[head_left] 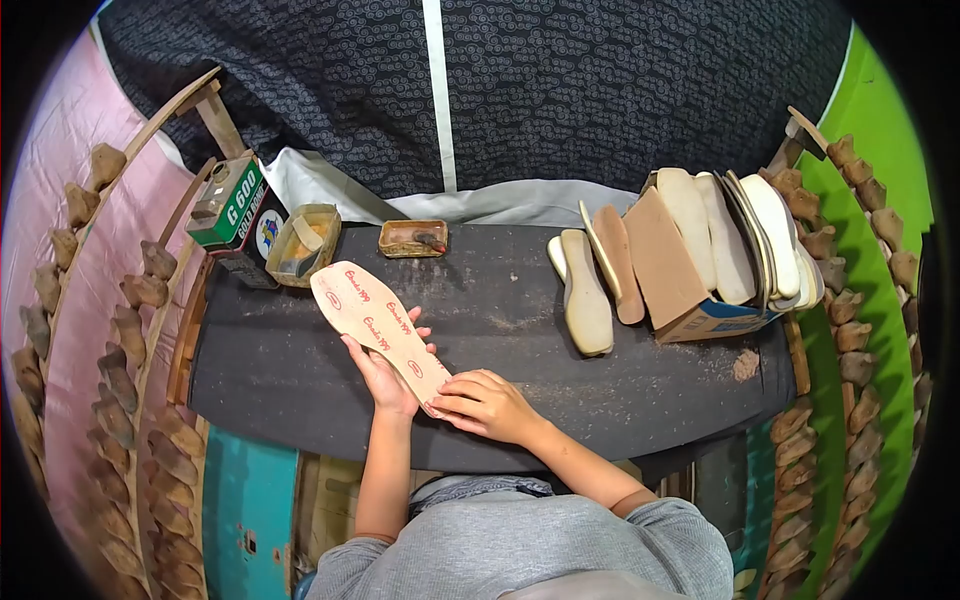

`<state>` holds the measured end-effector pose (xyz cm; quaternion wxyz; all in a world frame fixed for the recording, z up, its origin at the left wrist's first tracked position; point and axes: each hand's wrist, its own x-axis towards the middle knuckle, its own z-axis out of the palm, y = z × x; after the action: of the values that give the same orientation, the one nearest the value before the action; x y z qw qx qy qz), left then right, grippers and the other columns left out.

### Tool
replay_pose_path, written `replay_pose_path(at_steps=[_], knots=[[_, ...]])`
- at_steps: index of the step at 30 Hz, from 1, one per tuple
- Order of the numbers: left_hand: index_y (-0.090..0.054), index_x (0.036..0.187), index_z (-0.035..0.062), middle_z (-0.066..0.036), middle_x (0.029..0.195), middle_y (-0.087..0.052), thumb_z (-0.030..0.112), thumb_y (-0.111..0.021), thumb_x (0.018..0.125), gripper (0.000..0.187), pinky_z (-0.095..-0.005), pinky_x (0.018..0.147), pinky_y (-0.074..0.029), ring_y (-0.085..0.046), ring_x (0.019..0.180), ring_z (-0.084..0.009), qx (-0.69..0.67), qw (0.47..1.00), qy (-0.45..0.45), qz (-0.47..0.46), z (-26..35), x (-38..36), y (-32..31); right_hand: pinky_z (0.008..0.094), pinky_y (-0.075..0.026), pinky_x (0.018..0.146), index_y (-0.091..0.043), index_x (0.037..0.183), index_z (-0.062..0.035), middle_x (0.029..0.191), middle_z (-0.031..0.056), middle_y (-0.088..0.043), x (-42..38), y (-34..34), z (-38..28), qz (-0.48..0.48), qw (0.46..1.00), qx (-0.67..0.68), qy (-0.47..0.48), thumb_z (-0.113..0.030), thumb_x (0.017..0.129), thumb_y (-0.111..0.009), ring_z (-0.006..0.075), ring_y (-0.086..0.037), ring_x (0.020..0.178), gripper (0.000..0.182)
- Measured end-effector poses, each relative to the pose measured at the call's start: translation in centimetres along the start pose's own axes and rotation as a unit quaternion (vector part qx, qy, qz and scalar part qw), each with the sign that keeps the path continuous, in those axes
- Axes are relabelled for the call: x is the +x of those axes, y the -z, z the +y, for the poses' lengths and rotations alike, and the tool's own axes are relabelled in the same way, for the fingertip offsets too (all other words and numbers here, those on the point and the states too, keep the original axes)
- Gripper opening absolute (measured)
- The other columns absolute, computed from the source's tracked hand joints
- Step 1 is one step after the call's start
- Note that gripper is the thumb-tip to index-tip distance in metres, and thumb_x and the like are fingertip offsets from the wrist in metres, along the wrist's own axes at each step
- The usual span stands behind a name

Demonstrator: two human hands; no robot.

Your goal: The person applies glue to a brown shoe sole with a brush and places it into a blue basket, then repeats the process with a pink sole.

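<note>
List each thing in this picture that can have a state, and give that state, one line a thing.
insole: held flat between both hands, printed side up
left hand: under the insole, gripping
right hand: fingers on the insole's near end
cardboard box: tipped, insoles leaning inside
glue tin: lying on its side
small tray: open

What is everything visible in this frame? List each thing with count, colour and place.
insole: one, tan with red printing, held over the work mat's left part.
work mat: one, dark grey, dusty, centre.
glue can: one, green and white, mat's far-left corner.
open tin: one, yellowish, beside the can.
small tray: one, brownish, far edge of the mat.
loose insoles: a few, cream and brown, right of centre.
cardboard box: one, filled with cream insoles, right.
shoe lasts: many, brown, on racks at both sides.
left hand: under the insole, holding it.
right hand: fingers on the insole's near end.
</note>
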<state>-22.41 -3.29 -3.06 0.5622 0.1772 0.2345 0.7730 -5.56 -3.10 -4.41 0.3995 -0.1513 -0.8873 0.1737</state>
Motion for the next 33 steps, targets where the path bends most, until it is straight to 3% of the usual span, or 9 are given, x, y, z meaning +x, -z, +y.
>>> replay_pose_path(at_steps=[9, 15, 17, 21, 23, 27, 29, 30, 33], knots=[[-0.035, 0.134, 0.0056, -0.019, 0.118, -0.054, 0.072, -0.013, 0.086, 0.085, -0.0347, 0.064, -0.053, -0.061, 0.082, -0.0227, 0.015, 0.996, 0.078, -0.032, 2.1, 1.3, 1.7, 0.0364, -0.046, 0.085, -0.067, 0.099, -0.0118, 0.101, 0.0029, -0.061, 1.6, -2.7, -1.1, -0.011, 0.999, 0.006, -0.047, -0.018, 0.069, -0.075, 0.0214, -0.058, 0.100, 0.032], [-0.040, 0.129, 0.0021, -0.020, 0.116, -0.056, 0.076, -0.013, 0.082, 0.092, -0.0342, 0.061, -0.055, -0.062, 0.076, -0.0229, 0.014, 0.990, 0.124, -0.061, 2.2, 1.8, 2.7, 0.0359, -0.047, 0.082, -0.066, 0.095, -0.0097, 0.094, 0.0052, -0.062, 3.6, -2.7, 0.1, 0.016, 0.999, 0.027, -0.023, -0.016, 0.070, -0.073, 0.0228, -0.058, 0.095, 0.026], [-0.040, 0.129, 0.0023, -0.020, 0.115, -0.056, 0.077, -0.012, 0.082, 0.092, -0.0346, 0.061, -0.055, -0.062, 0.075, -0.0231, 0.009, 0.989, 0.129, -0.071, 2.5, 1.9, 3.4, 0.0364, -0.047, 0.080, -0.066, 0.093, -0.0090, 0.091, 0.0073, -0.062, 4.3, -2.7, 1.9, 0.097, 0.993, 0.029, -0.062, -0.011, 0.073, -0.070, 0.0242, -0.058, 0.093, 0.020], [-0.040, 0.129, 0.0037, -0.021, 0.113, -0.057, 0.077, -0.013, 0.082, 0.091, -0.0356, 0.059, -0.054, -0.062, 0.074, -0.0237, 0.036, 0.989, 0.125, -0.067, 3.1, 2.1, 4.3, 0.0318, -0.049, 0.074, -0.062, 0.108, -0.0073, 0.098, 0.0093, -0.061, 8.5, -2.0, 5.2, 0.250, 0.953, -0.062, -0.157, -0.002, 0.075, -0.066, 0.0226, -0.058, 0.090, 0.033], [-0.040, 0.129, 0.0037, -0.021, 0.113, -0.057, 0.077, -0.012, 0.082, 0.091, -0.0359, 0.059, -0.054, -0.062, 0.074, -0.0239, 0.029, 0.990, 0.122, -0.065, 3.5, 2.2, 4.5, 0.0306, -0.050, 0.072, -0.057, 0.115, -0.0058, 0.100, 0.0094, -0.058, 10.3, -2.2, 7.4, 0.269, 0.934, -0.039, -0.233, -0.004, 0.076, -0.067, 0.0202, -0.057, 0.092, 0.040], [-0.041, 0.128, 0.0042, -0.021, 0.112, -0.057, 0.076, -0.012, 0.083, 0.090, -0.0358, 0.059, -0.053, -0.061, 0.073, -0.0242, 0.020, 0.990, 0.121, -0.063, 4.2, 2.3, 4.5, 0.0297, -0.051, 0.071, -0.056, 0.116, -0.0074, 0.098, 0.0093, -0.057, 11.5, -4.3, 13.8, 0.249, 0.926, -0.043, -0.282, -0.008, 0.075, -0.071, 0.0189, -0.059, 0.089, 0.044], [-0.041, 0.128, 0.0045, -0.021, 0.111, -0.057, 0.076, -0.012, 0.083, 0.089, -0.0358, 0.059, -0.052, -0.061, 0.073, -0.0245, 0.013, 0.991, 0.121, -0.060, 4.5, 2.2, 4.4, 0.0292, -0.052, 0.069, -0.056, 0.118, -0.0101, 0.096, 0.0092, -0.057, 11.7, -5.1, 16.3, 0.190, 0.939, -0.021, -0.286, -0.012, 0.075, -0.074, 0.0186, -0.061, 0.082, 0.047], [-0.041, 0.127, 0.0048, -0.021, 0.110, -0.058, 0.076, -0.012, 0.083, 0.089, -0.0357, 0.059, -0.052, -0.060, 0.073, -0.0248, 0.007, 0.990, 0.125, -0.059, 4.7, 2.1, 4.4, 0.0285, -0.052, 0.069, -0.061, 0.112, -0.0111, 0.095, 0.0086, -0.058, 12.2, -5.5, 16.6, 0.212, 0.933, 0.025, -0.289, -0.012, 0.075, -0.074, 0.0182, -0.062, 0.077, 0.039], [-0.041, 0.127, 0.0052, -0.020, 0.109, -0.058, 0.076, -0.012, 0.083, 0.088, -0.0357, 0.059, -0.051, -0.059, 0.072, -0.0250, 0.003, 0.990, 0.126, -0.058, 5.0, 2.0, 4.8, 0.0296, -0.051, 0.065, -0.065, 0.101, -0.0098, 0.089, 0.0085, -0.057, 13.2, -6.0, 17.3, 0.201, 0.940, -0.003, -0.276, -0.008, 0.073, -0.074, 0.0170, -0.059, 0.071, 0.030]])
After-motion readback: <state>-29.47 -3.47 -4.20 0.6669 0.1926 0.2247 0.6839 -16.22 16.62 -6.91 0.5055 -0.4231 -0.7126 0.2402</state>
